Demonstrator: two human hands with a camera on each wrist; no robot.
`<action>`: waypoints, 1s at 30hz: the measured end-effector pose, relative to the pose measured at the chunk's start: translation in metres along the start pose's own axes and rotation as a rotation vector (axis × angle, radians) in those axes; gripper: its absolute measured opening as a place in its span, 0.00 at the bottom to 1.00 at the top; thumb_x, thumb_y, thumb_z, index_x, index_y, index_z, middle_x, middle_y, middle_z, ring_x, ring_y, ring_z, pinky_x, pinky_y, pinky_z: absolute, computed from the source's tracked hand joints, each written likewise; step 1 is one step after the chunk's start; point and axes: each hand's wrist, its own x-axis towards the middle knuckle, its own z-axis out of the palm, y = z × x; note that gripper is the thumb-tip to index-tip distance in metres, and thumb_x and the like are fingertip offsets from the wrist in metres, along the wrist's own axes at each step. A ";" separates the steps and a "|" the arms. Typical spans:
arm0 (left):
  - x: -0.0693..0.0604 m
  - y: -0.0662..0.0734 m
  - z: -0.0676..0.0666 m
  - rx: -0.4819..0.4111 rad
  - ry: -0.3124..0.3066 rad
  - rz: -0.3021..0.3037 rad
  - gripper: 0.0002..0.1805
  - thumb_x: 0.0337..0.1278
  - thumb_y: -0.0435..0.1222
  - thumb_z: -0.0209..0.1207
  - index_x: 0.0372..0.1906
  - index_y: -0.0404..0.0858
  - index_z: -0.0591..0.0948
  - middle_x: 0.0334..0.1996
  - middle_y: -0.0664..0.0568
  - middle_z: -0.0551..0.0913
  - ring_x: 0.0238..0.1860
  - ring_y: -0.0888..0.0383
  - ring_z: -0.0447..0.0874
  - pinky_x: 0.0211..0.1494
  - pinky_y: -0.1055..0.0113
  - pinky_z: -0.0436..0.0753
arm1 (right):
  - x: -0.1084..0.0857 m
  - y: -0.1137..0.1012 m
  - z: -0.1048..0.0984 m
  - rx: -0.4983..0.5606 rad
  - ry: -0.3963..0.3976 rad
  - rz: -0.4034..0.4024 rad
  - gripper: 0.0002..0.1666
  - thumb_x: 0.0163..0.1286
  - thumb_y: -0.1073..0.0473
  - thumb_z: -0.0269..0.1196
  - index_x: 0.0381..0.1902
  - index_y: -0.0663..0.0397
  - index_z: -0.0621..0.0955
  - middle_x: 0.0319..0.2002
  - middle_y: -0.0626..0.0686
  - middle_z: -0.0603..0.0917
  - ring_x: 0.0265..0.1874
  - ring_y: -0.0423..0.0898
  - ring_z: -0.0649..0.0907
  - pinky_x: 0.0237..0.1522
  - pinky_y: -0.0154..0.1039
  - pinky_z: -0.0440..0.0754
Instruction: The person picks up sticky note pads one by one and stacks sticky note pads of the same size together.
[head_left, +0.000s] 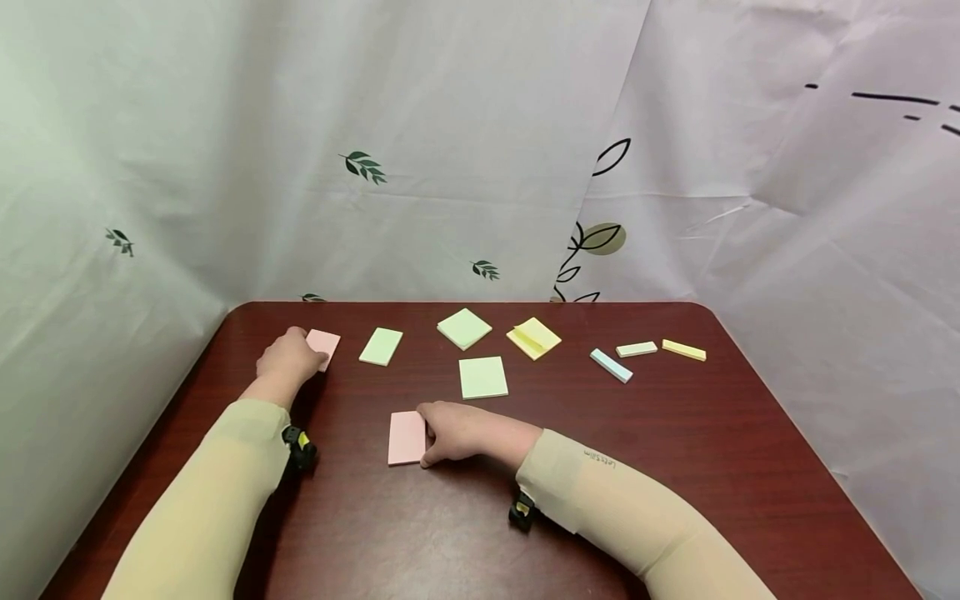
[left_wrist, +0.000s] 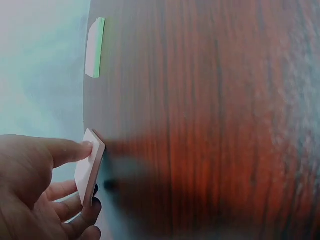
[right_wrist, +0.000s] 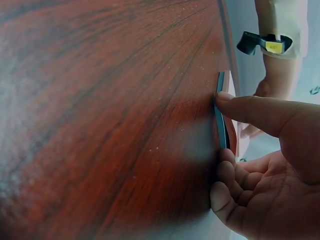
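At the back left of the table, my left hand [head_left: 291, 357] pinches a small pink sticky note pad [head_left: 323, 345]. In the left wrist view, the thumb lies on the top face of this pad [left_wrist: 90, 167] and curled fingers are at its far side. Nearer the middle, my right hand [head_left: 459, 431] holds a second pink sticky note pad [head_left: 406, 438] by its right side, thumb at the near corner and forefinger at the far one. The right wrist view shows this pad [right_wrist: 222, 122] edge-on, with the thumb against it and the other fingers curled below.
Beyond the hands lie a small green pad [head_left: 381, 347], two square green pads [head_left: 464, 328] and a square yellow pad [head_left: 533, 337] with a lifted sheet. Narrow blue [head_left: 611, 366], pale green [head_left: 636, 349] and yellow strips [head_left: 684, 350] lie at the right. White patterned cloth [head_left: 420, 150] hangs behind the table.
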 end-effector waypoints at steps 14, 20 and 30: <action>0.003 -0.016 -0.007 -0.101 0.074 0.019 0.21 0.67 0.36 0.50 0.59 0.30 0.74 0.56 0.32 0.77 0.50 0.38 0.76 0.48 0.45 0.74 | 0.000 0.002 0.000 0.020 -0.006 -0.003 0.23 0.55 0.52 0.76 0.36 0.50 0.72 0.27 0.43 0.73 0.27 0.38 0.74 0.31 0.31 0.71; 0.000 -0.024 -0.009 -0.174 0.016 0.050 0.25 0.66 0.34 0.53 0.65 0.27 0.69 0.57 0.28 0.74 0.53 0.37 0.74 0.54 0.44 0.73 | -0.001 0.001 0.000 0.020 -0.002 -0.008 0.23 0.54 0.52 0.76 0.36 0.50 0.72 0.27 0.43 0.73 0.28 0.39 0.74 0.32 0.31 0.71; -0.012 -0.033 -0.014 -0.252 -0.096 0.140 0.36 0.63 0.30 0.55 0.73 0.23 0.56 0.46 0.30 0.78 0.41 0.43 0.79 0.45 0.51 0.77 | -0.001 0.002 0.000 0.029 -0.009 -0.006 0.23 0.55 0.52 0.76 0.37 0.50 0.72 0.27 0.44 0.74 0.28 0.39 0.74 0.32 0.31 0.71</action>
